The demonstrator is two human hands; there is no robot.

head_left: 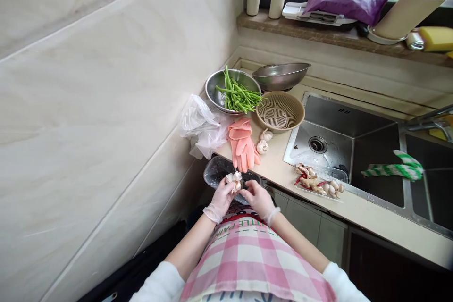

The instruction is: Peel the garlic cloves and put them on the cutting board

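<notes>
Garlic (234, 180) was held between both gloved hands, just off the near edge of the counter (276, 160) and above a dark, plastic-lined bin (216, 172) set below that edge. The left hand (221, 198) was clasped around the bulb from the left side, its fingertips pressed against the papery skin, and was the nearer of the two; the right hand (256, 198) was pinched at the bulb's right side. No long axis could be made out, the bulb being small and partly covered.

Pink rubber gloves (242, 144) were draped over the counter's near edge just beyond the hands, with two more garlic bulbs (264, 141) beside them. Further back, toward the wall corner, a steel bowl of green stalks (235, 92), an empty steel bowl (281, 75) and a beige basket (280, 112) were grouped. A tray of ginger, chillies and cloves (316, 181) was set on the sink's near rim. Nothing stood between the hands and the bin.
</notes>
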